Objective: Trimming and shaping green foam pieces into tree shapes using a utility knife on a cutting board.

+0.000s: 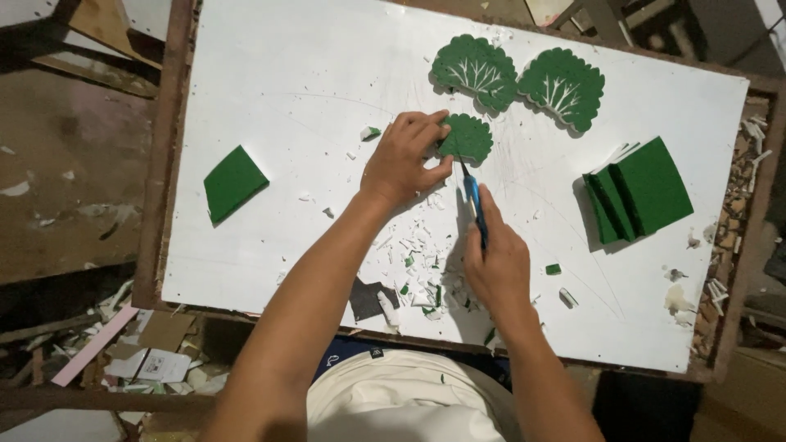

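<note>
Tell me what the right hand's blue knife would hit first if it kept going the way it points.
The right hand aims the blue knife up-left; its tip already appears to meet the small green scalloped leaf piece pinned by the left hand.

Bare forearms, no sleeves, no rings or watch; cream shirt (pixel 405 401) at bottom centre; dark blue trousers (pixel 344 354) just above.

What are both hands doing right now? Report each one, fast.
Left hand: fingers pressed down on the small green leaf piece, pinning it to the white board.
Right hand: closed around the blue craft knife.
</note>
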